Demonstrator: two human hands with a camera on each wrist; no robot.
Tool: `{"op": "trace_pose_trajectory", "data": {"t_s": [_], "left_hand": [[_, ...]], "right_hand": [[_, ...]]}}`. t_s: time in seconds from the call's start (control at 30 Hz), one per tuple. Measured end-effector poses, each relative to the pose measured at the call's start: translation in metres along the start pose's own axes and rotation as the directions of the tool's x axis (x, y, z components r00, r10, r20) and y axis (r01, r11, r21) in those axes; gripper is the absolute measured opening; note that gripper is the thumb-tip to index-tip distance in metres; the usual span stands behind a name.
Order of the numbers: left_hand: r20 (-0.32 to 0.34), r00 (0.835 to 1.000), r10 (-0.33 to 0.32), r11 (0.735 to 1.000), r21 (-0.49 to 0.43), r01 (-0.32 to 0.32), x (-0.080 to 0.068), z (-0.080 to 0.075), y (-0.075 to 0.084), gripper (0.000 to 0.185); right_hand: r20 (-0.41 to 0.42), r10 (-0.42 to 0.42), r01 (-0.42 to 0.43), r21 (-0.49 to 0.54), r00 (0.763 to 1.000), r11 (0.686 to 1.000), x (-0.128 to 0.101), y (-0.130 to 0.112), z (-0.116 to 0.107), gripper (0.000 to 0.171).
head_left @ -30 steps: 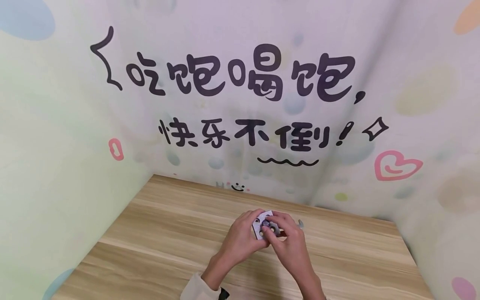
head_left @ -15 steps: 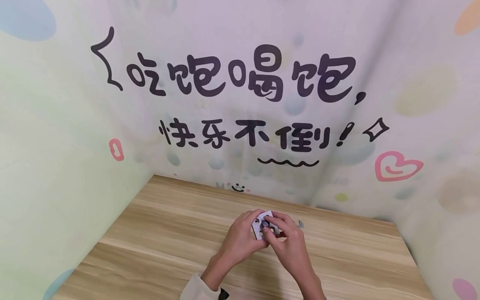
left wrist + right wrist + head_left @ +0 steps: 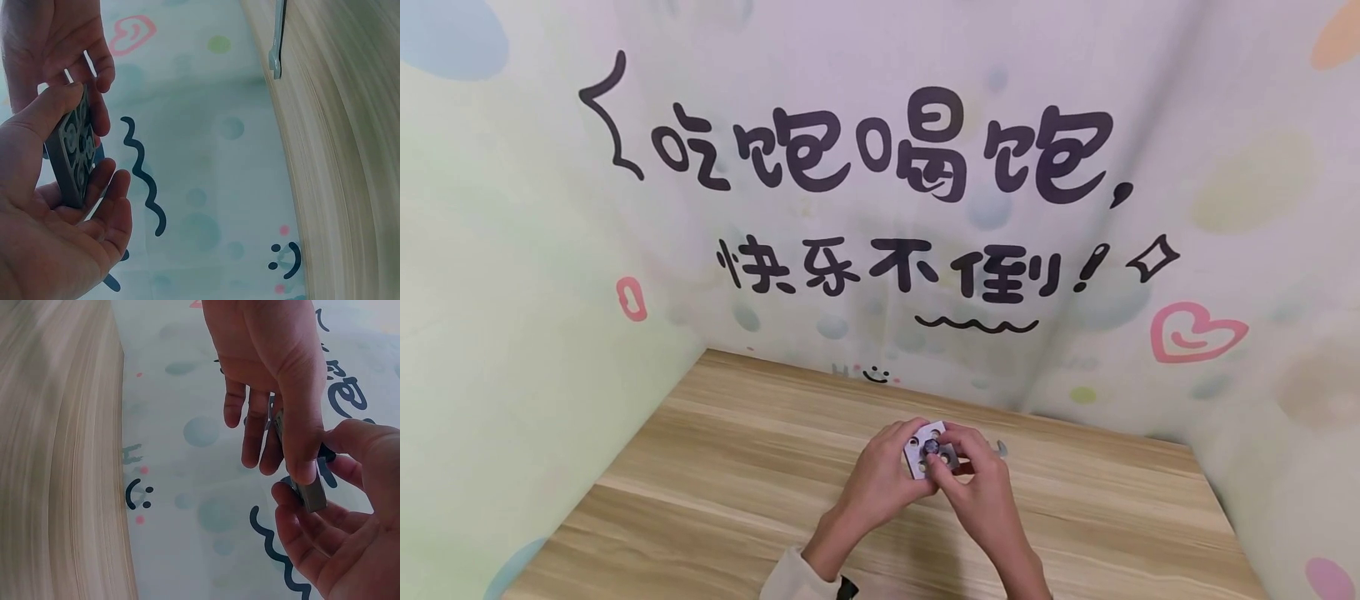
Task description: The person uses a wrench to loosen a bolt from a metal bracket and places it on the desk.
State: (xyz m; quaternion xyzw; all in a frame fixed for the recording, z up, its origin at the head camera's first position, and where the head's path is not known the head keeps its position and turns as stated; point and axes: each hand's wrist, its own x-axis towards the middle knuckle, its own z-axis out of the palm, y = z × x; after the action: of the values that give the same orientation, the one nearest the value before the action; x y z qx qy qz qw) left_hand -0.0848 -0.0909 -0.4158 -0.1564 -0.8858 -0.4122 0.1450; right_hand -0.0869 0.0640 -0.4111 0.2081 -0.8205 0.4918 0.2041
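Above the table, my left hand (image 3: 880,471) grips a flat grey metal plate (image 3: 917,463) by its edges. Round holes pierce the plate near its corners. A dark hex-head bolt (image 3: 931,447) stands out from the middle of the face turned toward me. My right hand (image 3: 985,487) has its thumb and index finger about the bolt head. In the left wrist view the plate's other face (image 3: 76,156) carries ring-like raised shapes, with my left thumb across its edge. The right wrist view shows the dark bolt head (image 3: 327,452) between my right thumb and a finger.
A slim grey tool, seemingly an open-ended wrench (image 3: 277,44), lies on the wood-grain table (image 3: 737,467) behind my right hand. A printed cloth wall (image 3: 850,208) with black lettering rises from the table's back edge, and more cloth bounds both sides.
My right index finger has drawn back to the right off the bolt head, so more of the head shows. The plate and my left hand stay almost in place.
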Motion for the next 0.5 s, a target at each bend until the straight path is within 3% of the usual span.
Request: {"op": "trace_pose_trajectory", "data": {"t_s": [0.5], "left_hand": [[0.001, 1.0, 0.002, 1.0, -0.002, -0.002, 0.0003, 0.0003, -0.0004, 0.062]], "right_hand": [[0.022, -0.076, 0.077, -0.033, 0.997, 0.996, 0.0003, 0.0042, -0.003, 0.025]]}}
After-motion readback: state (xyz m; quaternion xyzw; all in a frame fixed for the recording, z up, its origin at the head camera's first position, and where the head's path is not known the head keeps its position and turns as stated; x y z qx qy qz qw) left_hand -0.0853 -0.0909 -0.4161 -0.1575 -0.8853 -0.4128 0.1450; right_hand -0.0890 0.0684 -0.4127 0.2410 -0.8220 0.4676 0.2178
